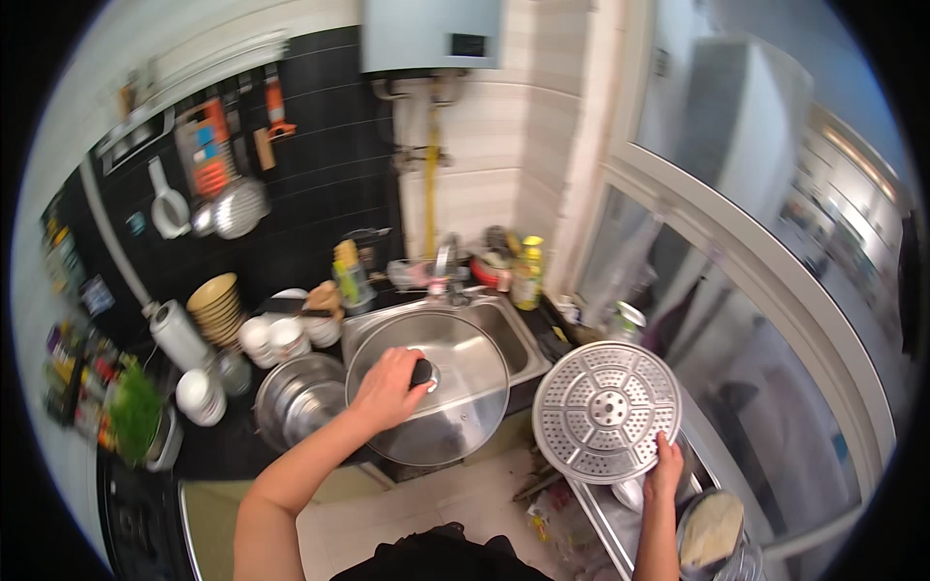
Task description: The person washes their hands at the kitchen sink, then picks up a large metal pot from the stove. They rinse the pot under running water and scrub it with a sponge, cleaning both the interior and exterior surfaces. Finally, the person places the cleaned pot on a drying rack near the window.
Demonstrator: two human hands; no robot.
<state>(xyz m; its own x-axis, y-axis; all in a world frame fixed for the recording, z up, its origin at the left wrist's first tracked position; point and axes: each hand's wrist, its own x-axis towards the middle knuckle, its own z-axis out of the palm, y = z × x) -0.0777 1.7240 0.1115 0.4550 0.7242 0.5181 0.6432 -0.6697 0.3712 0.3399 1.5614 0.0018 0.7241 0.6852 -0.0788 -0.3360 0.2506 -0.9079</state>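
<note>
My left hand (387,389) is closed round the black knob of a large clear glass pot lid (441,434) with a metal rim. The lid is in front of the steel sink (528,360), whose basin shows through the glass. To the right, my right hand (665,471) grips the edge of a round, perforated metal steamer tray (608,411). My thumb lies on its face; the fingers behind it are hidden. A wide steel pot (302,399) stands on the counter left of the lid, partly behind my left forearm.
Stacked tan bowls (215,302), white jars (201,397) and a green plant (136,412) line the left counter. A faucet (447,261) and yellow bottle (528,273) stand behind the sink. Beneath the tray is a metal rack (605,518) beside the window. Utensils hang on the black tiled wall.
</note>
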